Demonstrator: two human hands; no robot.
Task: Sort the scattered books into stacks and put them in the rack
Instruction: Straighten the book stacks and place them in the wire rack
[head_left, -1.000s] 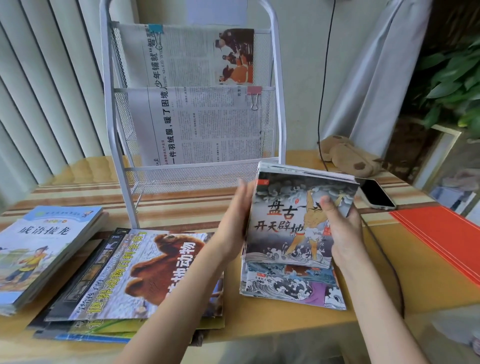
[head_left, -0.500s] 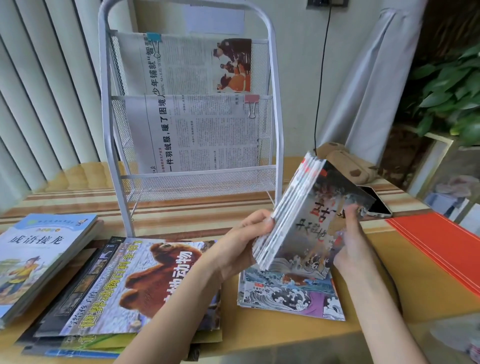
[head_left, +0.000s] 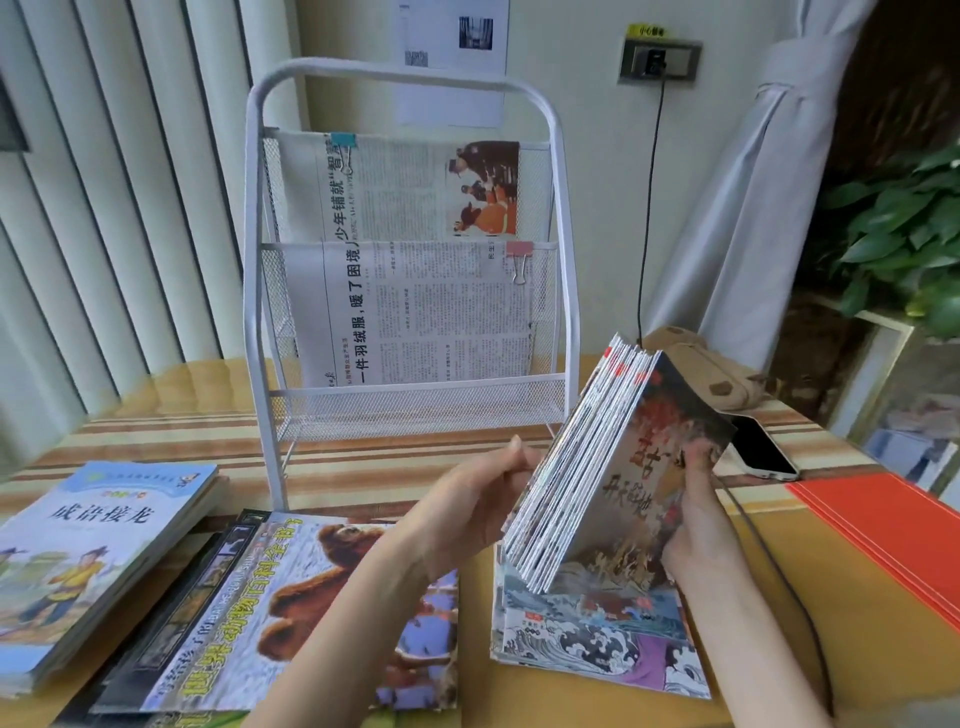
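Bundle of thin books (head_left: 618, 467), lower right of centre, tilted on edge atop flat books (head_left: 597, 634), long axis leaning toward rack (head_left: 410, 249) at upper centre. Left hand (head_left: 478, 504) grips spine side; right hand (head_left: 691, 519) clasps cover. Rack pockets hold newspapers (head_left: 415, 312); lowest pocket nearest the bundle.

bright daylight | soft shadows | wide-angle edge bending | slight blur

A: Where am I working, home or office?
B: I'd say a home reading corner: white rack (head_left: 410, 260) on a table, vertical blinds (head_left: 104, 208) left of it, houseplant (head_left: 904, 228) right.
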